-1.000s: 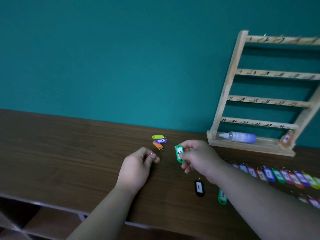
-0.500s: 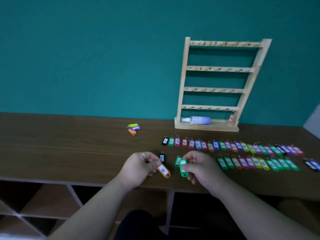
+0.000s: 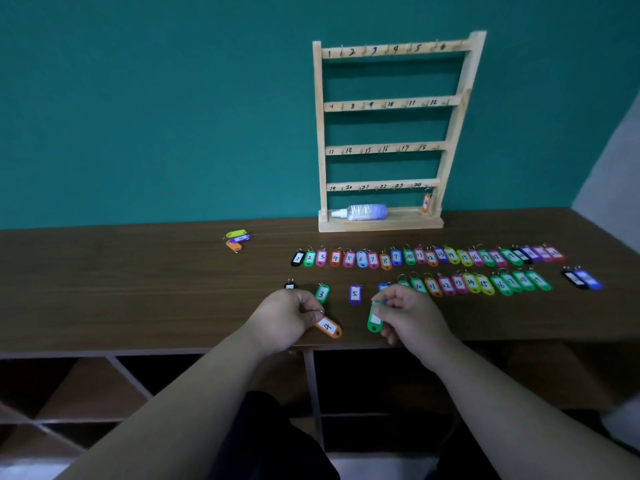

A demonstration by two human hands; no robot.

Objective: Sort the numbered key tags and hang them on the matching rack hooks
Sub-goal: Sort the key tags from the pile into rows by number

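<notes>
Pinching orange tag 4 [image 3: 329, 327] in left hand [image 3: 284, 318] fingers, right hand [image 3: 410, 315] fingers gripping green tag [image 3: 374, 318]

- Rack [image 3: 319, 133] at the table's [image 3: 121, 289] back, a bottle [image 3: 367, 212] on its base.
- Before it I see two lines of tags: back row [image 3: 429, 257], front row [image 3: 485, 283].
- Pile [image 3: 237, 239] left of them.
- Near the front edge: left hand [image 3: 282, 318] holding tag 4 [image 3: 328, 327], right hand [image 3: 410, 315] holding a second tag [image 3: 374, 318] beside it.

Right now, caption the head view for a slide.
Left hand holds orange tag 4, right hand a green tag.
</notes>
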